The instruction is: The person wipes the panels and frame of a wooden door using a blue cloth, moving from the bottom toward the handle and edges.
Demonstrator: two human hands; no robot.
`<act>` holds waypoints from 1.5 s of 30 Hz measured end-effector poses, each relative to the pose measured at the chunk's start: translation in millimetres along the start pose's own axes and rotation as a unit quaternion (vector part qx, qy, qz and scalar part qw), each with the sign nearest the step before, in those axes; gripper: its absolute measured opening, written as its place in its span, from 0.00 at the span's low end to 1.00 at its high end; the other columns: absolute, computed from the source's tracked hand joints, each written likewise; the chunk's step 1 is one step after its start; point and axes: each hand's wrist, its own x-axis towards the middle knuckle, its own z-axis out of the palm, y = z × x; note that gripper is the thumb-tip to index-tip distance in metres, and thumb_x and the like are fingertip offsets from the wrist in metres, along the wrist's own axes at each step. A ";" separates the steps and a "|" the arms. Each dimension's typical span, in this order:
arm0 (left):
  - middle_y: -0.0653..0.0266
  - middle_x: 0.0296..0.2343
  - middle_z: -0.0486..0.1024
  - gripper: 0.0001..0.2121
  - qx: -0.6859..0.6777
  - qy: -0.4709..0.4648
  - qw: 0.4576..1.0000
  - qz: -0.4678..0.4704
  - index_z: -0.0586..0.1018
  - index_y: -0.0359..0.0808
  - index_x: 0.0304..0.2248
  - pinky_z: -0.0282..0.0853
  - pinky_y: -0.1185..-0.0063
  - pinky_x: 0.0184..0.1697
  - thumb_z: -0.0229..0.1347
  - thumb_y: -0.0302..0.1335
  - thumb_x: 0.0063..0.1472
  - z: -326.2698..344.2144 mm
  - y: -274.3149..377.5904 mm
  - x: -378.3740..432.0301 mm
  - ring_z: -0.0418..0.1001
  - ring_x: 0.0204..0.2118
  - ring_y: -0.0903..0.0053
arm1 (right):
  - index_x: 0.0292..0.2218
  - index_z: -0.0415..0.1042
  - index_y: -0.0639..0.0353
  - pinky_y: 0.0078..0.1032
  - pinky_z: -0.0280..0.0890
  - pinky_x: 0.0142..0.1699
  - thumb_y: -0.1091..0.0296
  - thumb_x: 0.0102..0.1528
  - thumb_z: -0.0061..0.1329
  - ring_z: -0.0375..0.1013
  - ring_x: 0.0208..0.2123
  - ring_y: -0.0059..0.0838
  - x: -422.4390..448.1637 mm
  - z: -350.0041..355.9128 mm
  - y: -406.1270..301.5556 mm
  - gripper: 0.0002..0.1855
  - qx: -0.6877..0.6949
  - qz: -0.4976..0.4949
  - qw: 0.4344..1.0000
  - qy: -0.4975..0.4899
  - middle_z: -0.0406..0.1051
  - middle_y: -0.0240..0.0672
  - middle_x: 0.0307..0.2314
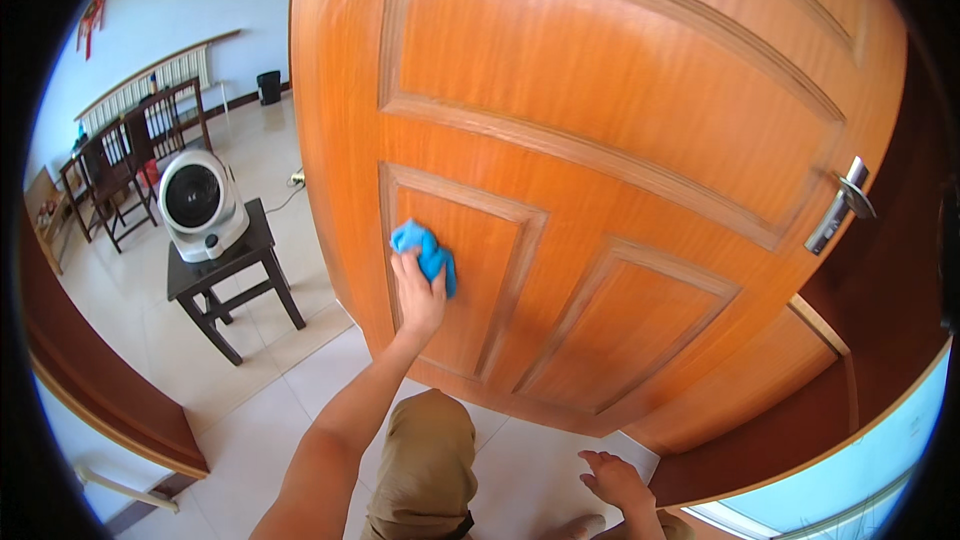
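My left hand (pixel 421 301) presses a crumpled blue cloth (pixel 429 253) against the lower left panel of an orange-brown wooden door (pixel 570 210). The cloth lies near the panel's left moulding, with my fingers closed over its lower part. My right hand (pixel 616 481) hangs low at the right, just below the door's bottom edge, with its fingers apart and nothing in it. A metal door handle (pixel 853 195) on a lock plate sits near the door's right edge.
A white fan (pixel 199 202) stands on a dark wooden stool (pixel 259 247) left of the door. Dark wooden chairs (pixel 112 165) and a black bin (pixel 268 88) are farther back. A door frame (pixel 112 382) rises at the lower left. My bent knee is below the door.
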 end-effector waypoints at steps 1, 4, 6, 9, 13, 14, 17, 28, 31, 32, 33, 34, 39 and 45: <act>0.49 0.44 0.61 0.21 0.005 -0.029 1.000 0.004 0.64 0.36 0.48 0.64 0.62 0.48 0.56 0.24 0.56 -0.3 -4.5 -14.9 0.64 0.46 0.48 | 0.53 0.64 0.53 0.39 0.67 0.49 0.60 0.56 0.48 0.70 0.46 0.44 -2.3 -2.2 -1.9 0.24 0.004 0.002 1.000 0.000 0.71 0.45 0.42; 0.49 0.43 0.62 0.20 0.018 -0.126 0.992 0.018 0.65 0.36 0.47 0.65 0.63 0.45 0.56 0.23 0.55 -13.9 21.6 -19.2 0.65 0.46 0.50 | 0.53 0.64 0.53 0.39 0.67 0.50 0.60 0.56 0.48 0.70 0.47 0.43 -8.5 -8.6 -1.9 0.24 0.007 0.004 1.000 0.003 0.71 0.44 0.43; 0.49 0.42 0.63 0.20 -0.019 -0.092 0.993 0.074 0.66 0.37 0.46 0.66 0.64 0.45 0.57 0.23 0.54 -13.0 52.9 3.3 0.65 0.46 0.50 | 0.54 0.64 0.53 0.39 0.67 0.50 0.61 0.56 0.48 0.70 0.47 0.43 -10.6 -6.2 2.5 0.24 0.005 -0.002 1.000 0.002 0.71 0.44 0.44; 0.52 0.41 0.65 0.21 -0.064 -0.059 0.993 0.080 0.68 0.38 0.46 0.66 0.65 0.45 0.60 0.22 0.51 2.3 110.1 36.1 0.65 0.45 0.53 | 0.55 0.64 0.53 0.38 0.65 0.52 0.57 0.57 0.48 0.69 0.49 0.45 -12.9 -9.1 6.7 0.26 0.010 0.006 1.000 -0.010 0.69 0.45 0.48; 0.53 0.40 0.64 0.21 -0.004 -0.059 0.992 0.111 0.69 0.38 0.45 0.66 0.63 0.45 0.60 0.22 0.50 17.2 110.6 22.9 0.64 0.46 0.54 | 0.54 0.65 0.53 0.39 0.66 0.50 0.60 0.56 0.48 0.70 0.48 0.43 -18.9 -13.7 3.1 0.24 0.010 0.002 1.000 0.020 0.71 0.44 0.44; 0.54 0.40 0.64 0.21 -0.006 -0.081 0.990 0.113 0.69 0.39 0.44 0.66 0.63 0.45 0.60 0.22 0.49 16.7 103.6 15.4 0.63 0.46 0.54 | 0.54 0.65 0.53 0.39 0.66 0.50 0.60 0.56 0.48 0.70 0.48 0.43 -22.7 -16.1 1.1 0.24 0.012 0.004 1.000 0.022 0.71 0.43 0.44; 0.53 0.40 0.64 0.21 0.034 -0.116 0.981 0.149 0.69 0.39 0.44 0.66 0.63 0.45 0.58 0.22 0.48 4.8 74.3 14.0 0.63 0.46 0.54 | 0.54 0.65 0.53 0.40 0.66 0.51 0.60 0.56 0.48 0.70 0.48 0.44 -29.5 -18.0 2.1 0.24 0.015 0.005 1.000 0.020 0.71 0.43 0.44; 0.50 0.47 0.63 0.22 0.061 -0.070 0.984 0.155 0.70 0.36 0.47 0.66 0.63 0.49 0.59 0.24 0.50 3.3 130.2 43.0 0.63 0.50 0.51 | 0.54 0.65 0.53 0.38 0.66 0.51 0.59 0.56 0.48 0.70 0.48 0.44 -25.6 -16.5 5.7 0.25 0.003 -0.018 1.000 0.017 0.71 0.44 0.45; 0.51 0.46 0.64 0.23 0.027 -0.124 0.981 0.148 0.71 0.36 0.46 0.67 0.65 0.48 0.60 0.23 0.49 19.9 156.6 15.5 0.64 0.48 0.53 | 0.54 0.65 0.53 0.39 0.66 0.51 0.59 0.56 0.48 0.69 0.48 0.44 -19.6 -18.4 -1.4 0.25 0.014 -0.028 0.999 0.012 0.71 0.44 0.45; 0.52 0.46 0.65 0.22 0.022 -0.119 0.982 0.149 0.71 0.36 0.46 0.68 0.66 0.48 0.59 0.21 0.48 19.8 150.6 12.3 0.65 0.47 0.53 | 0.54 0.65 0.53 0.39 0.66 0.51 0.59 0.56 0.49 0.69 0.49 0.45 -18.4 -18.6 -5.9 0.25 0.015 -0.026 1.000 0.007 0.71 0.45 0.45; 0.52 0.46 0.65 0.23 0.020 -0.119 0.977 0.174 0.71 0.36 0.46 0.68 0.66 0.48 0.59 0.21 0.48 21.5 142.2 8.6 0.65 0.47 0.53 | 0.54 0.66 0.53 0.39 0.66 0.51 0.58 0.56 0.49 0.70 0.49 0.45 -19.0 -21.0 -6.1 0.25 0.016 -0.019 1.000 0.006 0.71 0.45 0.46; 0.52 0.46 0.65 0.23 0.021 -0.119 0.972 0.204 0.71 0.36 0.46 0.67 0.66 0.48 0.59 0.21 0.48 16.8 131.1 8.7 0.65 0.47 0.53 | 0.54 0.65 0.53 0.39 0.66 0.51 0.58 0.56 0.49 0.70 0.49 0.45 -19.6 -22.1 -5.1 0.25 0.015 -0.018 1.000 0.005 0.71 0.45 0.46; 0.50 0.48 0.64 0.24 0.067 0.008 0.983 0.173 0.70 0.39 0.49 0.64 0.63 0.52 0.54 0.19 0.50 -16.5 95.2 61.2 0.63 0.51 0.51 | 0.53 0.65 0.53 0.40 0.67 0.49 0.59 0.56 0.48 0.70 0.47 0.45 -35.5 -14.6 7.0 0.24 0.003 -0.029 0.999 0.022 0.71 0.43 0.43; 0.47 0.46 0.62 0.21 0.071 0.082 0.994 0.023 0.67 0.35 0.50 0.62 0.63 0.53 0.53 0.23 0.56 -19.3 25.6 93.5 0.63 0.49 0.49 | 0.54 0.65 0.52 0.39 0.66 0.51 0.57 0.56 0.49 0.70 0.48 0.44 -40.2 -15.9 5.4 0.25 -0.016 0.028 0.999 -0.023 0.71 0.44 0.45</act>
